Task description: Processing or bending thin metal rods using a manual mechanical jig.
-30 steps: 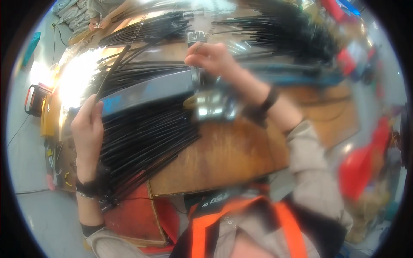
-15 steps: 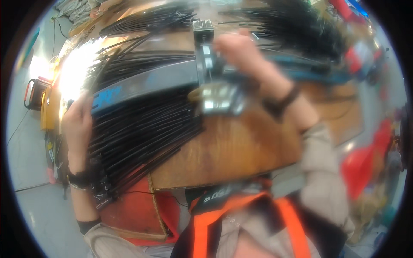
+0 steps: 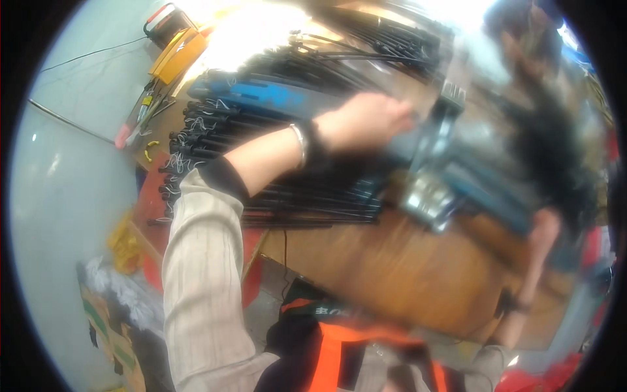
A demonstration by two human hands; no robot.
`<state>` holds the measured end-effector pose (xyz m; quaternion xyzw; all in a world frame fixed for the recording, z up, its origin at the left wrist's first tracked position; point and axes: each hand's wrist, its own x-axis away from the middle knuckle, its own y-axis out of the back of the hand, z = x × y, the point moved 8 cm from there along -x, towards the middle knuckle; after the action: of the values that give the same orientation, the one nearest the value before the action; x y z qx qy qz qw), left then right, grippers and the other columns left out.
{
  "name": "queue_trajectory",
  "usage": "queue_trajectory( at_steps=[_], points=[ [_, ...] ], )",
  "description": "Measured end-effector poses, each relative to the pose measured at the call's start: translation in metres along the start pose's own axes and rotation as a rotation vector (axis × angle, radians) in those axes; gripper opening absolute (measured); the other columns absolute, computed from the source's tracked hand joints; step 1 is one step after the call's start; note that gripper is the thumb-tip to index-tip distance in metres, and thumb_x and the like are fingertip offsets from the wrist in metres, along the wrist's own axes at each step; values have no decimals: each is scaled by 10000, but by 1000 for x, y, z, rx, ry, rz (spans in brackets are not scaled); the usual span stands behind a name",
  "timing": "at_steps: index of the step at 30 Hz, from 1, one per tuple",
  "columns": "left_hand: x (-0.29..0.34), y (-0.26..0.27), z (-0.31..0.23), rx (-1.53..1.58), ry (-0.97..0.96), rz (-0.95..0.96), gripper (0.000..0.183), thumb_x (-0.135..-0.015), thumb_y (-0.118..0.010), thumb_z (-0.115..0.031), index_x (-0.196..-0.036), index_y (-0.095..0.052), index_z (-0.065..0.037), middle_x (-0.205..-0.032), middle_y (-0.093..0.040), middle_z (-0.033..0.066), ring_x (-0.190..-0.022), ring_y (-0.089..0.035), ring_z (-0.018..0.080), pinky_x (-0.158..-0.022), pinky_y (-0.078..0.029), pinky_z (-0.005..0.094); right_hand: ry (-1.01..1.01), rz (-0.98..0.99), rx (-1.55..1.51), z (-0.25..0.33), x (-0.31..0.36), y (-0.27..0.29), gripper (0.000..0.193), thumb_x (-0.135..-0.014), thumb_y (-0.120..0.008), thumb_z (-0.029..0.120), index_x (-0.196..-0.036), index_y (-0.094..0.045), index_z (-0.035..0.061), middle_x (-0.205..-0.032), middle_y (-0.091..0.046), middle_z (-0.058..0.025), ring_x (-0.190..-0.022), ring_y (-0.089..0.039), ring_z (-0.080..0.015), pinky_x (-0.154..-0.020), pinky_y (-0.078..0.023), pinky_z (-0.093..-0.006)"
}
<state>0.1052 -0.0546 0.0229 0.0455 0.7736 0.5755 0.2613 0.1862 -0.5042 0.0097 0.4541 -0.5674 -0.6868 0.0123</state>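
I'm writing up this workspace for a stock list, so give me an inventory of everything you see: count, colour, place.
Rods: too many to count, black, around the left forearm and beyond
Beam: one, grey with blue marks, among the rods
Fixture: one, silvery, right of centre
Table: one, brown, beneath these
Case: one, black and red, top left
Box: one, yellow, beside the case
Floor: one, grey, left
Top right: too blurred to itemise
Vest: one, orange and black, bottom
Left hand: one, bare, centre
Right hand: one, bare, far right

Right hand [image 3: 545, 228] now farther right
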Motion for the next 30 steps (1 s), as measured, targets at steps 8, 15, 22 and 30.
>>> queue_trajectory(
  at_steps=[8,15,22,30],
  points=[
    [-6,-12,-10,78,109,47,272,-953,-577,-272,-795,-573,-50,-680,-622,132,-666,-646,328,-613,-517,404,-101,-10,-33,-10,15,-5,48,-925,-565,41,-921,-600,7,-856,-604,-134,-844,-562,-328,-807,-438,-400],
    [4,7,-8,13,-47,-152,238,-924,-615,-248,-791,-586,-53,-684,-630,133,-657,-643,337,-602,-516,422,-177,17,-46,13,-4,4,79,-917,-580,33,-978,-629,22,-933,-640,-129,-928,-591,-308,-871,-442,-391],
    [-7,-18,-7,42,98,22,104,-924,-568,-142,-838,-588,-86,-739,-649,163,-710,-650,380,-584,-516,444,54,-173,-82,125,-1,21,335,-855,-659,49,-1187,-652,90,-1152,-687,-63,-1187,-582,-237,-1030,-336,-398],
    [-9,-18,-12,-39,177,77,123,-932,-550,-190,-875,-587,-88,-738,-654,165,-724,-643,387,-628,-490,485,-6,-56,-254,171,13,15,252,-855,-691,120,-1106,-675,98,-949,-705,-17,-949,-626,-198,-853,-351,-347]
  ],
)
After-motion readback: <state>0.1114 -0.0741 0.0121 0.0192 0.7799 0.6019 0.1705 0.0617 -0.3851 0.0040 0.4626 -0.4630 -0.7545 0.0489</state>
